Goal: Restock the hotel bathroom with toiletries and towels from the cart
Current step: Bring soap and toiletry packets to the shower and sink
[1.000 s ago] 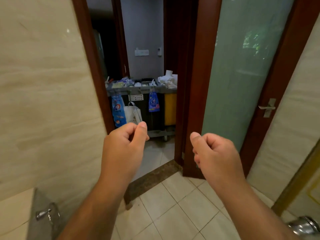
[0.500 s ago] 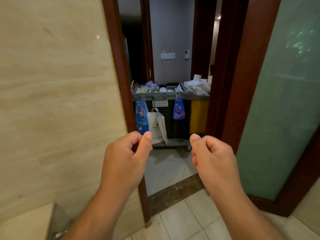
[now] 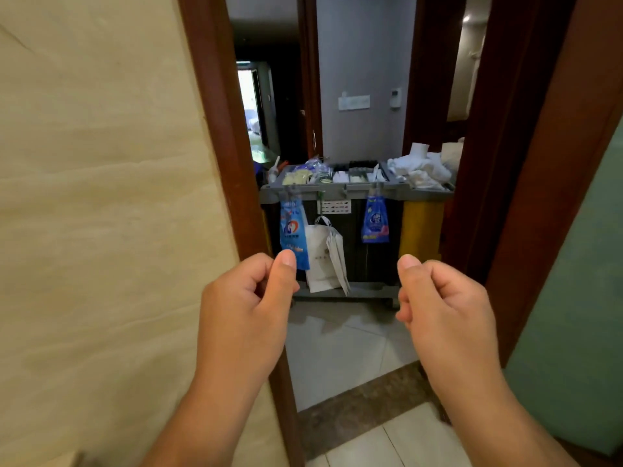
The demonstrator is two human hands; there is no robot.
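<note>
Left hand and right hand are curled, empty. Soft, light towels at one o'clock are best scooped from underneath.

At 9 o'clock the wall is polished beige stone. The door frame is dark varnished wood. At 12 o'clock the cart has a matt grey plastic top carrying white cloth towels, with glossy blue plastic pouches and a white paper bag hung below. At 3 o'clock the door panel is frosted green glass.
</note>
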